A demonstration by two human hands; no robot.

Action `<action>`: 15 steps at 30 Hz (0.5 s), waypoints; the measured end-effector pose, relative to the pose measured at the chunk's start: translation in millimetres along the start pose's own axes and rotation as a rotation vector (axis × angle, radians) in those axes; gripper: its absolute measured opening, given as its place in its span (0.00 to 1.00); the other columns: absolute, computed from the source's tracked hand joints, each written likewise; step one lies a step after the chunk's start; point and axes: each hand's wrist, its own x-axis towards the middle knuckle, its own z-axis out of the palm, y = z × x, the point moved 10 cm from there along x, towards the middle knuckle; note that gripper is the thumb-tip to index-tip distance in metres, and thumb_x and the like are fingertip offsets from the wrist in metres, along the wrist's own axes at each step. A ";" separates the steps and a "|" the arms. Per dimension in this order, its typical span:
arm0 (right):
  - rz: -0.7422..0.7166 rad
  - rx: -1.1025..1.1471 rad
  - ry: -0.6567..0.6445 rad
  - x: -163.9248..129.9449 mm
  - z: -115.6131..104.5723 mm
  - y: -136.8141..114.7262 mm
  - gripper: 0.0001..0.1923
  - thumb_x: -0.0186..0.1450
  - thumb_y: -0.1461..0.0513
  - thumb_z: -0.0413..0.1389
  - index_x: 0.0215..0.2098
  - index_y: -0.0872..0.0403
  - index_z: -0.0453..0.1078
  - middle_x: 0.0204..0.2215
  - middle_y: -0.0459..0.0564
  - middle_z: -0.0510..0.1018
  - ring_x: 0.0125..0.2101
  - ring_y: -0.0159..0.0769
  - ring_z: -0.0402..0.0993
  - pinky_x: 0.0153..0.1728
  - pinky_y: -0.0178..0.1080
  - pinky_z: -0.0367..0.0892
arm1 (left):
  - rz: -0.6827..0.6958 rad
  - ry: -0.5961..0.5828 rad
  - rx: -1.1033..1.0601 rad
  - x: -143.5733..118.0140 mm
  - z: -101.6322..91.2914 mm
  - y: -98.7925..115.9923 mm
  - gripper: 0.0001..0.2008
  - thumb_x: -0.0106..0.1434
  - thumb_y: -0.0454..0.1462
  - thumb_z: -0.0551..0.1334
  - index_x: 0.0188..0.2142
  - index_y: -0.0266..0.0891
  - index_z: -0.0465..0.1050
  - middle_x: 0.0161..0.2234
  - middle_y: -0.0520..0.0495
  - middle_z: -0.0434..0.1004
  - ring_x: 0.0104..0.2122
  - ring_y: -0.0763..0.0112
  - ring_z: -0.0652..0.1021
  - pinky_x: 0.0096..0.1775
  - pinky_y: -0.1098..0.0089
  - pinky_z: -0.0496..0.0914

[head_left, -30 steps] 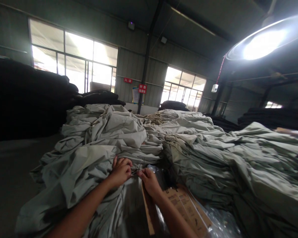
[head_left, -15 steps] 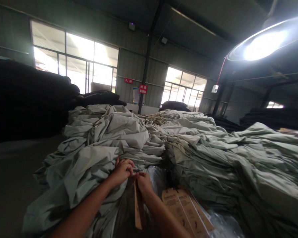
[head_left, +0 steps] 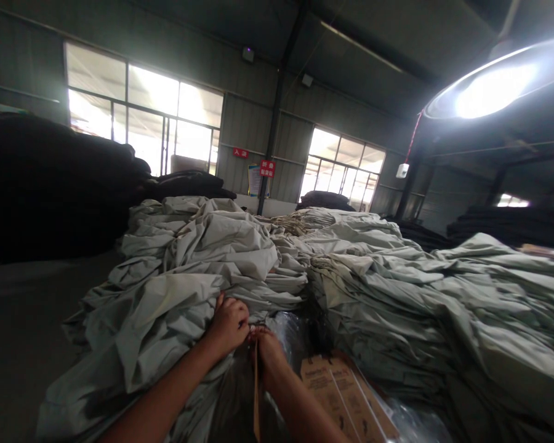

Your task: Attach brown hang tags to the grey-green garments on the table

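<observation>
My right hand (head_left: 268,352) is closed in a pinch at the upper end of a brown cardboard hang tag (head_left: 257,400), which hangs down nearly edge-on. Just left of it, my left hand (head_left: 229,323) has its fingers curled together beside the grey-green fabric (head_left: 175,307). Whatever it pinches is hidden; a string there is too small to make out. To the right of my right forearm lie several more brown hang tags (head_left: 339,394) with dark print, overlapping one another. Clear plastic (head_left: 290,329) shows behind my right hand.
Another heap of pale green fabric (head_left: 397,307) spreads to the right. Dark piles (head_left: 50,191) stand at the left and along the wall. A bright lamp (head_left: 493,89) hangs at upper right, with a pull switch (head_left: 402,170) dangling beneath.
My right hand has dropped slightly, and the tag in it has turned more edge-on. My left hand has rolled a little, its fingers more tucked in. The view has shifted slightly.
</observation>
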 end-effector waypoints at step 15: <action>0.158 -0.093 0.124 -4.9 -17.6 9.0 0.07 0.54 0.66 0.49 0.21 0.52 0.66 0.23 0.49 0.76 0.28 0.39 0.71 0.30 0.37 0.62 | -0.077 0.082 -0.041 -5.8 0.5 0.2 0.08 0.49 0.29 0.58 0.19 0.41 0.70 0.30 0.50 0.76 0.37 0.63 0.71 0.56 0.49 0.47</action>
